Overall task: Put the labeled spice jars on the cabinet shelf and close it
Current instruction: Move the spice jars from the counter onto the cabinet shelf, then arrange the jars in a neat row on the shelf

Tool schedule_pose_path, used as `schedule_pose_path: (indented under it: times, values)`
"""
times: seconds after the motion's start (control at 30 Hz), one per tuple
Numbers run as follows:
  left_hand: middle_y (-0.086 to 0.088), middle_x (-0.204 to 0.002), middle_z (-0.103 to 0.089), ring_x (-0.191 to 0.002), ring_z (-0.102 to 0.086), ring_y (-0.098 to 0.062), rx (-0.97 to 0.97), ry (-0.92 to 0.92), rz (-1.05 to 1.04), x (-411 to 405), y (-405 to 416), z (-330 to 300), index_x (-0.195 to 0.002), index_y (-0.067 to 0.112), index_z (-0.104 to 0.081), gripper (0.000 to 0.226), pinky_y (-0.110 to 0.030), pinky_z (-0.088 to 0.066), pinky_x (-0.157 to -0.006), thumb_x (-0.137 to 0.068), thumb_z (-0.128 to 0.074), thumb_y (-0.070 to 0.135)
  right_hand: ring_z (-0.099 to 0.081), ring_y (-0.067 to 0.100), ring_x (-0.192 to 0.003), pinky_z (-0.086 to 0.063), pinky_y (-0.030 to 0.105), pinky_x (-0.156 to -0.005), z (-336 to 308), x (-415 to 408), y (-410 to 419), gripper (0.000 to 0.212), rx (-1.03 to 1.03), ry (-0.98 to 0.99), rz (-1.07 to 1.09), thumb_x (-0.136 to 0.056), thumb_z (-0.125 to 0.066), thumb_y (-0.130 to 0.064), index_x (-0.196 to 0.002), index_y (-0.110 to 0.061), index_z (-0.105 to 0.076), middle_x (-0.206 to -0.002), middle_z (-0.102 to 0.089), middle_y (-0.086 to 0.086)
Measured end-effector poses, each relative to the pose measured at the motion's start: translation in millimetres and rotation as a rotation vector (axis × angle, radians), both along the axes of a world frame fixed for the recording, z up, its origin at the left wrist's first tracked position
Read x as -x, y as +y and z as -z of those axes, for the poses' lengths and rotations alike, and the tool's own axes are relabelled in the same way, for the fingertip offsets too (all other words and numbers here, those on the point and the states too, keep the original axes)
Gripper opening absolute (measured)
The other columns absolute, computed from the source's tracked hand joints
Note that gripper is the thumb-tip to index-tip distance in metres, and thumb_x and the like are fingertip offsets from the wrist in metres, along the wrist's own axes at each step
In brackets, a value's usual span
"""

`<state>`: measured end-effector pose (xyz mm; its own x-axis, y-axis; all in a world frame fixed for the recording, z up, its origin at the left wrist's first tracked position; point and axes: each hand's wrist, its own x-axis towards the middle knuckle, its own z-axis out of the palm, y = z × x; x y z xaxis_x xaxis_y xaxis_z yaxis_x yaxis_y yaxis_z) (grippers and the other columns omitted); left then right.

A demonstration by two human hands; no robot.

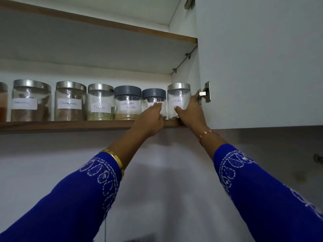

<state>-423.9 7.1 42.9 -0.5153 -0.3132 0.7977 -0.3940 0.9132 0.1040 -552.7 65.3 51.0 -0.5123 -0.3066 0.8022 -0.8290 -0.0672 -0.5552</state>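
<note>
From the head camera, looking up into an open wall cabinet, a row of clear spice jars stands along the front of the wooden shelf. At the right end, just beside the cabinet's side wall, is the steel-lidded jar labelled Cloves; the right hand wraps around its lower right side, thumb across the front under the label and fingers reaching round toward the door hinge, so it grips that jar as the jar stands upright on the shelf. Next to it on the left is a smaller grey-lidded jar whose label is hidden; the left hand has its curled fingers on the front of this jar, though whether they actually clasp it or only touch it I cannot tell. Further left, touching or nearly touching one another, come the grey-lidded Coriander Powder jar, the Fennel jar, the Cinnamon jar, a jar with an unreadable label and the edge of a jar of red powder. The white cabinet door stands open on the right. Both forearms wear blue embroidered sleeves, with a gold bangle on the left wrist and a thin bracelet on the right.
</note>
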Motion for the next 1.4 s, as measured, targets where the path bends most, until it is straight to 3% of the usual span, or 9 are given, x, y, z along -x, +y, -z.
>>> schedule_pose_path:
  times: [0.2, 0.43, 0.57, 0.8, 1.2, 1.4]
  values:
    - [-0.019, -0.12, -0.056, -0.107, -0.054, -0.034, -0.041, -0.062, -0.036, 6.4, -1.5, -6.8, -0.118, 0.001, -0.045, 0.028, -0.03, -0.035, -0.077, -0.093, -0.039, 0.013, -0.057, 0.032, -0.114, -0.048, 0.033, -0.087, -6.6, 2.7, -5.5, 0.045, -0.101, -0.018, 0.098, -0.09, -0.057, -0.022, -0.125, 0.005, -0.048, -0.123, -0.058, 0.021]
    - [-0.017, -0.121, -0.056, -0.108, -0.054, -0.032, -0.039, -0.072, -0.034, 2.5, 1.5, -4.4, -0.123, 0.003, -0.045, 0.032, -0.031, -0.039, -0.083, -0.094, -0.039, 0.014, -0.059, 0.031, -0.109, -0.048, 0.031, -0.084, -7.1, 0.9, -0.3, 0.028, -0.162, 0.0, 0.151, -0.089, -0.056, -0.008, -0.113, 0.007, -0.057, -0.118, -0.062, 0.022]
    - [-0.017, -0.129, -0.054, -0.116, -0.051, -0.031, -0.078, -0.06, -0.007, -2.5, 7.6, -3.1, -0.131, 0.002, -0.043, 0.037, -0.031, -0.04, -0.094, -0.096, -0.039, 0.013, -0.058, 0.032, -0.108, -0.047, 0.032, -0.083, 0.6, -5.1, 5.2, 0.028, -0.139, 0.033, 0.142, -0.089, -0.055, -0.01, -0.111, 0.007, -0.057, -0.116, -0.06, 0.022]
    - [-0.018, -0.137, -0.049, -0.124, -0.046, -0.03, -0.06, -0.022, 0.011, -28.6, 21.3, -0.5, -0.136, 0.003, -0.04, 0.04, -0.03, -0.036, -0.098, -0.096, -0.038, 0.009, -0.048, 0.032, -0.117, -0.042, 0.035, -0.093, 13.2, -37.5, 16.3, 0.037, -0.091, 0.221, 0.214, -0.092, -0.049, -0.019, -0.125, -0.001, -0.05, -0.125, -0.052, 0.02]
    - [-0.011, -0.148, -0.038, -0.136, -0.036, -0.026, -0.019, 0.041, -0.185, -178.1, 10.6, -1.4, -0.144, 0.009, -0.032, 0.047, -0.032, -0.029, -0.109, -0.097, -0.038, 0.012, -0.046, 0.03, -0.12, -0.041, 0.035, -0.094, 4.7, -159.4, 3.4, 0.039, -0.006, 0.384, 0.067, -0.092, -0.049, -0.022, -0.126, -0.002, -0.049, -0.126, -0.052, 0.017]
    - [-0.015, -0.143, -0.044, -0.127, -0.045, -0.031, 0.001, 0.034, -0.284, -280.6, -5.4, -7.4, -0.143, 0.009, -0.033, 0.047, -0.032, -0.035, -0.102, -0.096, -0.039, 0.01, -0.043, 0.03, -0.123, -0.04, 0.034, -0.095, 1.9, -251.9, -20.7, 0.042, 0.001, 0.43, 0.003, -0.092, -0.049, -0.021, -0.128, -0.001, -0.047, -0.127, -0.051, 0.017]
